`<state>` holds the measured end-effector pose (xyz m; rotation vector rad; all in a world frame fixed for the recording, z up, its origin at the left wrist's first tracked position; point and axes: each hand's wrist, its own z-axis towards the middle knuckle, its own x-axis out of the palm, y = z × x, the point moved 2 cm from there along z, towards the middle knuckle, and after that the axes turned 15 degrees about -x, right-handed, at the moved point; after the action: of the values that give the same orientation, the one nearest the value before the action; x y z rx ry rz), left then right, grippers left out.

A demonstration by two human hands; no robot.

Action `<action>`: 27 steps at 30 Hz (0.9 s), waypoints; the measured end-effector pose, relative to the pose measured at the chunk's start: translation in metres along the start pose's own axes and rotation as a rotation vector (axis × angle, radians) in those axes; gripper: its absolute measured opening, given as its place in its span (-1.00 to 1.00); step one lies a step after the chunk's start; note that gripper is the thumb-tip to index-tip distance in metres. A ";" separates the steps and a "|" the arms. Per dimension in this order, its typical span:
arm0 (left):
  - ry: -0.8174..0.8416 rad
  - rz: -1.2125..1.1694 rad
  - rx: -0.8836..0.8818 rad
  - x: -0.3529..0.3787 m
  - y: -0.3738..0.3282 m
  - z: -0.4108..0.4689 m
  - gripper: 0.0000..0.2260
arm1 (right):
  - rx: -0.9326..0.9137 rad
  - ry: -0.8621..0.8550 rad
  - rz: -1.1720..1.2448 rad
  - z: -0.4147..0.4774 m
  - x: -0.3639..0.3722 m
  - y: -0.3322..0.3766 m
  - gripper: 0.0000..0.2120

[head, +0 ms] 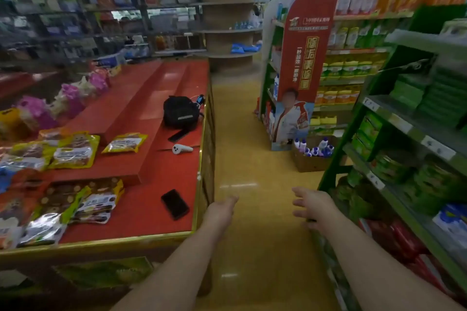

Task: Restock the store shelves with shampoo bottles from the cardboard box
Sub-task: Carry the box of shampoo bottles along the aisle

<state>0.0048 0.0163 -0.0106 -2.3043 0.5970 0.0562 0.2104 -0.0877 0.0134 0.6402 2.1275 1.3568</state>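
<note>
- Near: the left hand (pixel 222 206) and right hand (pixel 312 206) both reach forward over the aisle, fingers loose and spread, holding nothing.
- Near left: a red table (pixel 151 219) carries a phone (pixel 174 204) and snack packs (pixel 73 151). Near right stand green shelves (pixel 404 124), packed with goods.
- Far right, on the floor past the shelves' end: the box (pixel 309 163), open, with bottles (pixel 313 148) standing in it, well apart from both hands.
- Judgement: no bottle is in hand and the box looks well filled, so most restocking seems left; getting to the box comes first.

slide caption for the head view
Left hand and right hand, both empty, reach toward the cardboard box of bottles.
</note>
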 end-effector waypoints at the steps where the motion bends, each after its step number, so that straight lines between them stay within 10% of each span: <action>1: 0.022 -0.010 -0.002 0.007 -0.011 0.009 -0.62 | -0.015 0.010 -0.007 0.013 -0.004 0.006 -0.58; 27: 0.122 0.108 -0.066 0.110 -0.410 0.381 -0.39 | 0.055 -0.113 0.083 0.502 0.049 0.182 -0.63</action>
<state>0.3316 0.4826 -0.0402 -2.3502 0.7928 -0.0134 0.5226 0.3475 -0.0054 0.8163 2.0742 1.2782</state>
